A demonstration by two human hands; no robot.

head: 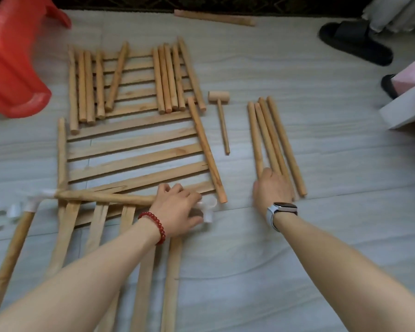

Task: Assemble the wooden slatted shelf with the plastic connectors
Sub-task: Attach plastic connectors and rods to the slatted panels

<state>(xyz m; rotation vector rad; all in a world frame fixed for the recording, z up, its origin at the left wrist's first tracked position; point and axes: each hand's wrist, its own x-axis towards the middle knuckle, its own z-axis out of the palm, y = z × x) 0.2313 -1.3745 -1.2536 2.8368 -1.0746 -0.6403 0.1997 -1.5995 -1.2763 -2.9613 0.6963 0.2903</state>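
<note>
Slatted shelf panel [134, 159] lies flat on the floor [321, 236], mid-left. At its near edge the left hand [177, 209] grips a white plastic connector [207, 207] on a dowel [106, 197]. The right hand [272, 188] rests, fingers curled, on four loose dowels [273, 140]. Farther off lies a wooden mallet [219, 109]. No writing is readable.

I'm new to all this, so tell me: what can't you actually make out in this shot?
- White plastic connector: the left hand covers most of it.
- Right hand fingers: blurred, so any grip on the four dowels is unclear.
- White pieces at the left edge: blurred, cut off.
- Red stool: cropped.
</note>
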